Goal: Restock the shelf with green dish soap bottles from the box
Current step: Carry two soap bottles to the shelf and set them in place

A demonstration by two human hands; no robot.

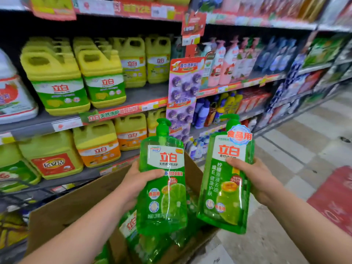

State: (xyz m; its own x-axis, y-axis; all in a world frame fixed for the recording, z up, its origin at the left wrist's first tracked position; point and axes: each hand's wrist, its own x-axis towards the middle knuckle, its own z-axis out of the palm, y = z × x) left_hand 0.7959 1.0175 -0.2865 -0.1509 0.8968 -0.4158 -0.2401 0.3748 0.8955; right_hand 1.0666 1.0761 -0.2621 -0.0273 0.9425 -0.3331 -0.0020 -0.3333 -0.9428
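A big store shelf [144, 96] fills the back, with rows of goods on every level. On its left part stand fat yellow jugs [57, 80] with handles. Their labels read 立白 in red. A red strip on the shelf edge also reads 立白.

Down low in front sits an open brown cardboard box [68, 206]. More green bottles [152, 242] lie inside it, under the two hands.

The left hand [139, 181] holds a green dish soap bottle [162, 187] upright, just above the box. Its fingers [154, 173] are wrapped around the bottle's middle, with the thumb across the front label. The label reads 立白 in red, and a small round mark lower down reads 食品用. A cut lime is drawn on it. A green pump sits on top.

The right hand [255, 178] holds a second green bottle [226, 180], tipped a little to the right. The thumb lies on the front and the other fingers go around the back, out of sight. This label also reads 立白. A blue badge near the top reads 食品用, and white words run down the left side: 柠檬原液去油.

Both bottles are in the air in front of the shelf, side by side but not touching.
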